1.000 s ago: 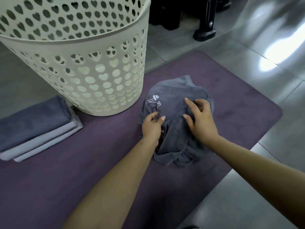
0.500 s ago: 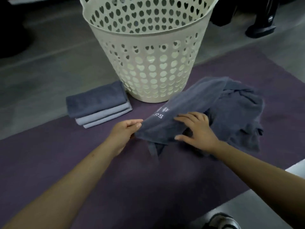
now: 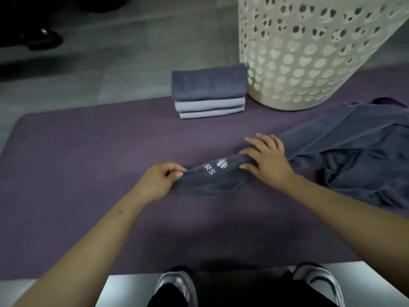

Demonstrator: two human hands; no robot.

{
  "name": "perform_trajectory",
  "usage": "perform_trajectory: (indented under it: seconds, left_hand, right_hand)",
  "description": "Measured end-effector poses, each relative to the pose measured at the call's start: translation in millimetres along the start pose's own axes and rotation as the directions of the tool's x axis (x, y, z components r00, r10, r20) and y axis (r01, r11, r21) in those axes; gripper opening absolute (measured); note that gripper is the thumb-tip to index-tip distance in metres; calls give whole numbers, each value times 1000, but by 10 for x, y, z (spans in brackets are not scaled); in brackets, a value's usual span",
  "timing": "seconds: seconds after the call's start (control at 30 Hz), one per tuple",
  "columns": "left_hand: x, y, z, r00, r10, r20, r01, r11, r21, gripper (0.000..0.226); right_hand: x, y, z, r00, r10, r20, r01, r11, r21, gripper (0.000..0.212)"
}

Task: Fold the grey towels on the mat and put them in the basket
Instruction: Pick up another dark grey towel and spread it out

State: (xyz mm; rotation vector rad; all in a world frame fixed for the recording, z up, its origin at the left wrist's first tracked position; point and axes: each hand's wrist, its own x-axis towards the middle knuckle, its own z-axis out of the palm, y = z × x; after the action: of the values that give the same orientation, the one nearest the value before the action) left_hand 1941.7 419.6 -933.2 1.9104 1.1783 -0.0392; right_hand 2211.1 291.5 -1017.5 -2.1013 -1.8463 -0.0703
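Now that the grey towel point(image 3: 345, 156) has been dragged out from a heap across the mat point(image 3: 88, 151), left hand point(image 3: 158, 181) pinches its corner, right hand point(image 3: 269, 161) presses flat — spreading first, basket point(image 3: 309, 52) waits at the far edge.

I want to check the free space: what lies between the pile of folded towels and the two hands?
Only bare purple mat lies between the folded towels and the left hand or right hand, as the head view shows.

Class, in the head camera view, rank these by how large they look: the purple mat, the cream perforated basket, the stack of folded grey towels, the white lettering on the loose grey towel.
1. Purple mat
2. Cream perforated basket, cut off by the frame
3. Stack of folded grey towels
4. White lettering on the loose grey towel
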Motion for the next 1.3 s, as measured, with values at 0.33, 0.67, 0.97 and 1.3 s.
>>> perform_trajectory:
  seconds: [0.33, 0.67, 0.97, 1.3]
  left_hand:
    - [-127, -742, 518, 965, -121, 232, 113, 992, 48, 12]
    - [328, -661, 882, 975, -188, 117, 197, 978, -67, 38]
    - [361, -1007, 209, 889, -455, -52, 270, 612, -743, 24]
    - [417, -932, -119, 789, -371, -490, 174, 900, -401, 37]
  right_hand:
    - [-513, -420, 319, 862, -140, 487, 9, 965, 262, 70]
    - [-223, -522, 355, 930, 49, 365, -93, 990, 104, 52]
    - [62, -165, 388, 704, 234, 670, -193, 972, -138, 42]
    - [597, -809, 41, 906, 141, 398, -298, 882, 366, 21]
